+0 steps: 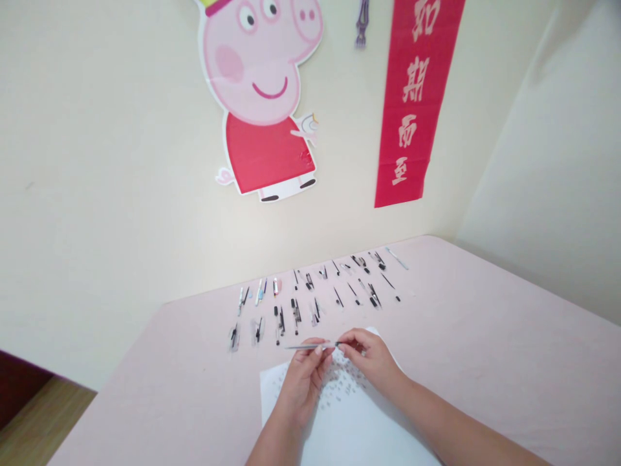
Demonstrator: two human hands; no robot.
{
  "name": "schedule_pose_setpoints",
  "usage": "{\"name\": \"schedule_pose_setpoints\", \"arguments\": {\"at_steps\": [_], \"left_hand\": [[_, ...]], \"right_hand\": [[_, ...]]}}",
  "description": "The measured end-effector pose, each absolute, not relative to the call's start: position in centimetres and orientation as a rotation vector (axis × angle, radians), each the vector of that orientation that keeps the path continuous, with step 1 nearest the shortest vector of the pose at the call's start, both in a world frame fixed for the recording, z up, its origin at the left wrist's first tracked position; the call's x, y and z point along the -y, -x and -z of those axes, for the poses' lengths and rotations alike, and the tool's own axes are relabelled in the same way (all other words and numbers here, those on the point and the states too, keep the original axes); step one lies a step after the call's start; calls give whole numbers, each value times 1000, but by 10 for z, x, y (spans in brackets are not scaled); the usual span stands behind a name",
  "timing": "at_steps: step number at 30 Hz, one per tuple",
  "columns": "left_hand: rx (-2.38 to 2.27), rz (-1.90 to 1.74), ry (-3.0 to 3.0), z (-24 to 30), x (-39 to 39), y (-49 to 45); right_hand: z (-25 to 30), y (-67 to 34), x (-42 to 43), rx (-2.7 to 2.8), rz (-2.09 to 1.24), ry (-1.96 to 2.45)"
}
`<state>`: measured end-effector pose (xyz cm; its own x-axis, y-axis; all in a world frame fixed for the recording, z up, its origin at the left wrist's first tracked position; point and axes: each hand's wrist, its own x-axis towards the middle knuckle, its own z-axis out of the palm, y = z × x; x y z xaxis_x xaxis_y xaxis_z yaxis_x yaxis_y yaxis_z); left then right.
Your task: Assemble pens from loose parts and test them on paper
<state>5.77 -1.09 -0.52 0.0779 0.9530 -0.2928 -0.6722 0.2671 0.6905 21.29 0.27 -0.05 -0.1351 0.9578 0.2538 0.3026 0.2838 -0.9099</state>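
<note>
A: Where do we locate the pen [297, 347]?

B: We find it near the far edge of the white sheet [363, 430]; the left hand [307, 374] holds its pale shaft between thumb and fingers; the right hand [371, 357] pinches its dark end, thumb and fingertip nearly together, so that this end is partly covered.

A: What else do we see only in part?

B: The sheet runs out of view toward the tabletop's near edge; the hands cover some of the grey specks [337, 391] on it, and we cannot tell whether these are printed or loose; above, the pig cutout [266, 97] and the red banner [417, 97] are cut off at the top.

A: And containers?

B: Toward the tabletop's far left corner, in the rows of pen parts [295, 314] along the far edge, we note clear pieces [235, 346] about dark ones; whether they are sleeves enclosing them, we cannot tell.
</note>
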Motion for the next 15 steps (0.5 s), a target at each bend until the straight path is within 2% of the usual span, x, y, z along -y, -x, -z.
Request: {"name": "schedule_pose_setpoints", "arguments": {"at_steps": [15], "left_hand": [[-801,-1246,-533,5,13,-57]], "right_hand": [[6,-214,-3,1603,-984,1147]]}}
